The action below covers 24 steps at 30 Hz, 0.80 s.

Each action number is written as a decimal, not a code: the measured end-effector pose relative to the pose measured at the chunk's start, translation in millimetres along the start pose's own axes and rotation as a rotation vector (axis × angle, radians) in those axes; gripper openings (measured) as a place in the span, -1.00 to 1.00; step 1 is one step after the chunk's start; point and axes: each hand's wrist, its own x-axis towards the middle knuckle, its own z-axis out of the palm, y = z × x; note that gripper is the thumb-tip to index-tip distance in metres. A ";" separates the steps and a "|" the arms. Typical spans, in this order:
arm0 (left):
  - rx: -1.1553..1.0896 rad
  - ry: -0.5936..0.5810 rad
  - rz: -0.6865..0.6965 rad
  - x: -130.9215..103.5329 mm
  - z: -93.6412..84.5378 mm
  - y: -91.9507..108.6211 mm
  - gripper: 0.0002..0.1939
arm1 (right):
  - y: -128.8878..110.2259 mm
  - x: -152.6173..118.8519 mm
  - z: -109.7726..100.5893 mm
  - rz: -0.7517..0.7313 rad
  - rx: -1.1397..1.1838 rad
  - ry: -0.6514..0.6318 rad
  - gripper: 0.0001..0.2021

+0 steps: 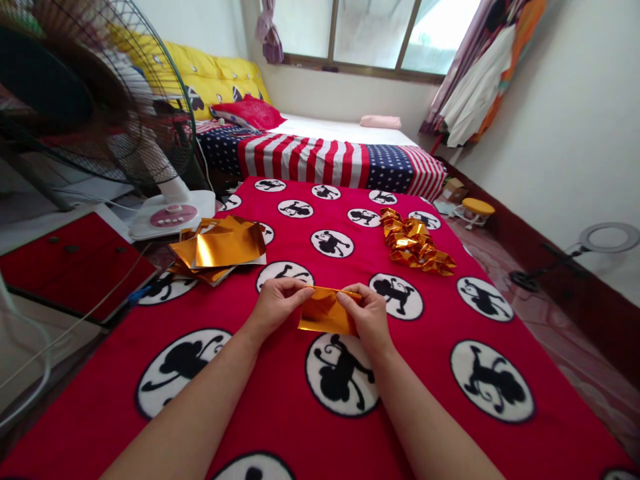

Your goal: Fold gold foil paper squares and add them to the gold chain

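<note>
A shiny gold foil sheet (327, 315) is stretched between both hands over the red cloth with monkey circles (280, 413). My left hand (277, 303) pinches its upper left corner, thumb and fingers closed. The upper right part is gripped by my right hand (367, 317), with the thumb on the near face. A narrow fold or rolled edge runs along the sheet's top. To the left lies a loose stack of gold sheets (230, 245). Several folded gold foil pieces (415, 241) sit clustered at the back right of the cloth.
A standing fan (173, 193) is at the left, beside a red panel (75, 260). Behind the cloth is a bed with a striped and starred cover (310, 159). A yellow stool (479, 207) and a ring light (607, 237) stand on the right.
</note>
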 end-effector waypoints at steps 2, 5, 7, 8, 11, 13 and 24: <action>-0.018 0.001 0.002 -0.4 0.2 -0.1 -0.75 | 0.0 -0.1 -0.4 0.007 0.002 -0.003 -0.83; -0.032 -0.034 -0.010 -2.0 1.7 1.4 -0.74 | 0.0 -0.6 -0.2 0.026 0.022 -0.011 -0.82; -0.029 -0.081 -0.020 -2.8 2.4 3.0 -0.72 | 0.1 -0.9 0.1 0.041 0.033 -0.031 -0.81; -0.012 -0.095 -0.017 -2.9 2.6 3.7 -0.72 | 0.2 -1.1 0.2 0.045 0.028 -0.042 -0.81; 0.082 -0.071 0.029 -2.5 2.9 4.8 -0.72 | -0.5 -1.4 0.7 0.033 -0.030 -0.067 -0.80; 0.120 -0.043 0.052 -2.2 3.1 4.5 -0.72 | -1.8 -1.6 1.4 0.010 -0.071 -0.069 -0.80; 0.182 -0.056 0.112 -5.6 10.1 5.2 -0.72 | -2.3 -0.9 4.0 -0.051 -0.175 -0.038 -0.79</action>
